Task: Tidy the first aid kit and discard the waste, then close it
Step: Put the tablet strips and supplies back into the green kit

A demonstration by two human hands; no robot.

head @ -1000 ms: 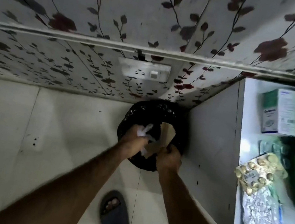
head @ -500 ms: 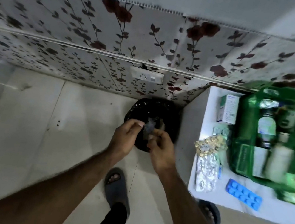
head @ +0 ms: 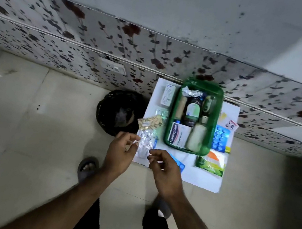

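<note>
I see the green first aid kit [head: 194, 118] lying open on the white bench [head: 203, 181], up past my right hand [head: 164, 169]. Silver pill strips [head: 146, 143] lie just by my left hand [head: 121, 151]. Both hands are open and hold nothing. The black bin [head: 119, 111] sits on the floor beyond my left hand.

A white box [head: 179, 135] in the green kit [head: 217, 98] reads "Hansaplast"

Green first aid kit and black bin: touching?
Apart. The head view shows the green first aid kit on the white table, with table surface and blister packs between it and the black bin on the floor.
</note>
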